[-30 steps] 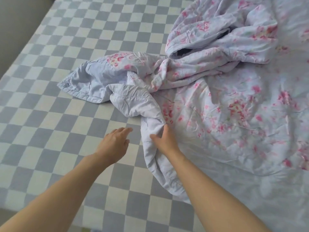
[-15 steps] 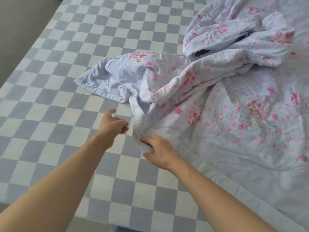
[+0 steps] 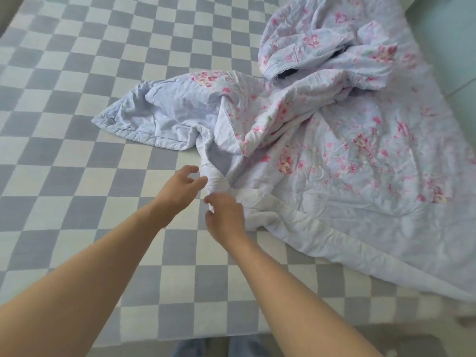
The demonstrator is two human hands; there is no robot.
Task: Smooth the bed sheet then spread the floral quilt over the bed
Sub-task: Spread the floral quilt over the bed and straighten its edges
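Crumpled pale-blue floral quilt on checkered sheet; left hand spread beside fold, right hand loosely curled, grip unclear.

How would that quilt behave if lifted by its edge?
Probably floppy: the quilt lies in crumpled folds. Likely light for its size, looking thin and puffy. It may drag rather than slide on the sheet, since most of it rests there.

One floral quilt; one checked sheet; two hands.
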